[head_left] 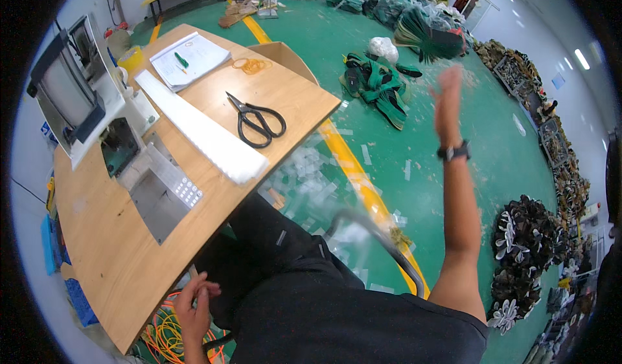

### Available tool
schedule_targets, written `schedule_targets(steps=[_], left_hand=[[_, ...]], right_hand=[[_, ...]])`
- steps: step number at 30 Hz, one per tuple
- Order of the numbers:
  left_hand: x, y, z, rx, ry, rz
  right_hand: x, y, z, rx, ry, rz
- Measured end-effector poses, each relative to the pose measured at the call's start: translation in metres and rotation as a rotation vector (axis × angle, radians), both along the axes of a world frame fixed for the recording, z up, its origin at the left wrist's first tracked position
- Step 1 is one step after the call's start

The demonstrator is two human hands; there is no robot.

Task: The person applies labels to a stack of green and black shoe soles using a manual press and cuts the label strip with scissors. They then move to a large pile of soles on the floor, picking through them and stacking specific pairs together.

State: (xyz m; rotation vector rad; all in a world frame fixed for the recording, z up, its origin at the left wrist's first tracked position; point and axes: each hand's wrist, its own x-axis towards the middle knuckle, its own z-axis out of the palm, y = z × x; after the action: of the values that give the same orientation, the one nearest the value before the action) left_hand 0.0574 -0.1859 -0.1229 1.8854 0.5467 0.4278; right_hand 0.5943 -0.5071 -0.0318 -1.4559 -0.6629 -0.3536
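Seen from above, a person in black clothing sits at a wooden table (84,234), both bare hands in view. The right hand (448,101), blurred, is stretched forward over a green floor (414,199), its fingers straight and open, a black watch (454,151) on the wrist. Just beyond its fingertips is a fan-shaped green-and-black textile bundle (427,38); whether it touches the floor cannot be told. Left of that hand, a heap of green-and-black pieces (382,86) lies near a white bag (383,49). The left hand (196,302) is low beside the table's near edge, fingers loosely bent; whether its fingertips meet cannot be told. On the table are black-handled scissors (258,123), a long white strip (201,127), an open notebook (189,59) with a green pen (181,60), rubber bands (251,66) and a white machine (84,98).
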Motion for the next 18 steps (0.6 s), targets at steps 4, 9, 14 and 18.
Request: schedule_targets(steps=[4,9,14,18], left_hand=[[-0.065,0.007,-0.033,0.305,0.33,-0.084],[-0.156,-0.01,-0.059,0.761,0.672,0.064],[-0.196,-0.043,-0.086,0.888,0.968,0.207],[-0.182,-0.048,-0.102,0.844,0.977,0.237]], right_hand=[[-0.119,0.004,-0.119,-0.744,0.252,0.11],[-0.204,0.018,-0.14,-0.964,0.578,0.52],[-0.225,0.021,-0.136,-1.162,0.397,0.279],[-0.224,0.02,-0.137,-1.257,0.407,0.113]])
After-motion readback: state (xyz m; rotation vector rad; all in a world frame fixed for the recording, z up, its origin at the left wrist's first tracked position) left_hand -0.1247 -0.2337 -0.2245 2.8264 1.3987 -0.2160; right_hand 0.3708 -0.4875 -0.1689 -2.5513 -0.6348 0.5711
